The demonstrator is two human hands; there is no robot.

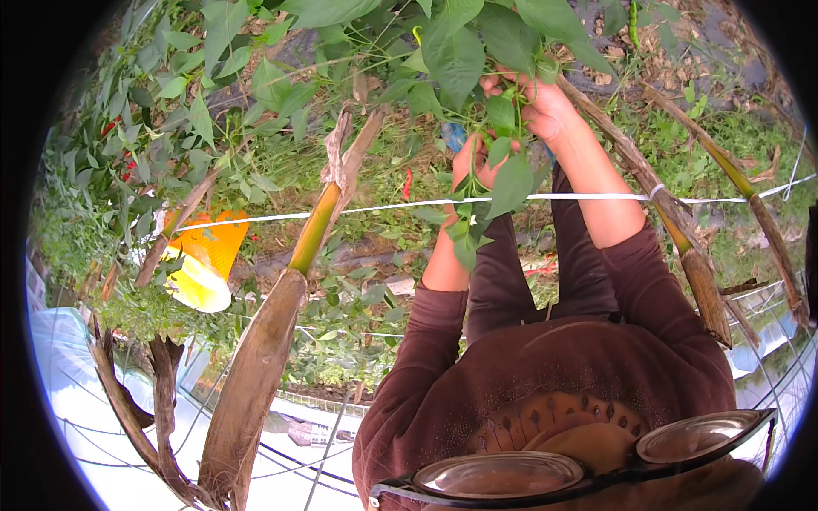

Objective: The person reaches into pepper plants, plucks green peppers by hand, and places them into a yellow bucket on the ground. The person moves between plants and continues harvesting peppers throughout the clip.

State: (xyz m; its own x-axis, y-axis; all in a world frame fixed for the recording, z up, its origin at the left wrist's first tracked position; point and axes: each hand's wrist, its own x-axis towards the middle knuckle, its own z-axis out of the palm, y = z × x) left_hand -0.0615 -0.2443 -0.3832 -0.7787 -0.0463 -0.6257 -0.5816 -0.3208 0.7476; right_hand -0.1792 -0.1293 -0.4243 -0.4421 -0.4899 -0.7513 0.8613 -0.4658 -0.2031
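Observation:
A leafy chilli pepper plant point(455, 61) hangs into view at the top centre. My right hand point(540, 105) reaches in among its leaves, the fingers curled around thin green stems near a branching point. Lower and to the left is my left hand point(476, 160), palm side up with bent fingers. Leaves and a hanging stem with a small white flower point(473, 220) cross in front of it. What lies between the left fingers is hidden. A green chilli pepper point(633, 24) hangs at the upper right, apart from both hands.
A white string point(383, 205) runs across below my hands, tied to a dry stalk stake point(639, 163). Another thick stake point(255, 358) rises at left. An orange-yellow plastic container point(208, 255) lies among plants. A red chilli point(408, 184) shows against the weeds.

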